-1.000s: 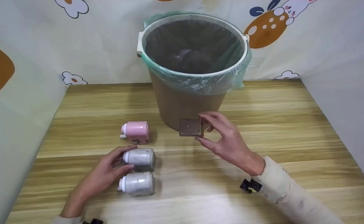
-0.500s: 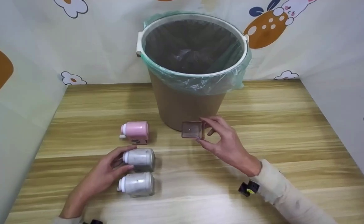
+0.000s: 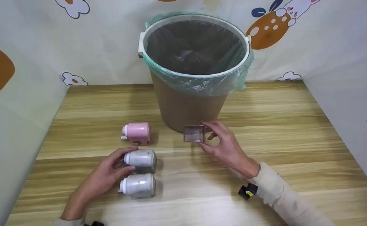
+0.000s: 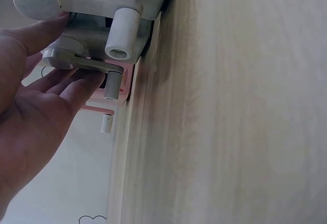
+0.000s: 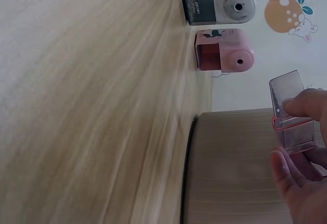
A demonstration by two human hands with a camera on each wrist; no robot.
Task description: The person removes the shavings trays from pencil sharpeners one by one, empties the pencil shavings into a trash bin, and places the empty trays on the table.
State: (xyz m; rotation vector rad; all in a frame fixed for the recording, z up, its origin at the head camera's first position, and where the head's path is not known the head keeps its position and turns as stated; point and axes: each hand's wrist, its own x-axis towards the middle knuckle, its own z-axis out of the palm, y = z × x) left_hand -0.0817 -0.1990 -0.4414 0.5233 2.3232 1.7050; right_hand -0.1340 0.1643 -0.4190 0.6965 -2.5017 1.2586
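Three crank pencil sharpeners stand in a row: a pink pencil sharpener [image 3: 139, 131], a grey middle pencil sharpener [image 3: 142, 158] and a grey front pencil sharpener [image 3: 141, 185]. My left hand [image 3: 103, 174] holds the middle one by its white crank end, thumb and fingers on opposite sides. In the left wrist view its crank handle [image 4: 113, 83] hangs down beside the fingers. My right hand [image 3: 229, 147] pinches a small see-through shavings drawer [image 3: 192, 134] in front of the bin. That drawer looks tinted, with a reddish edge in the right wrist view.
A tall brown bin [image 3: 188, 106] with a green plastic liner [image 3: 199, 84] over its rim stands at the back of the wood-grain table [image 3: 280, 131]. Printed cloth walls [image 3: 108, 47] enclose the table at the back and sides.
My right hand has drawn the shavings drawer slightly downward and toward me, tilting it so more of its inside shows. The left hand and the sharpeners have stayed put.
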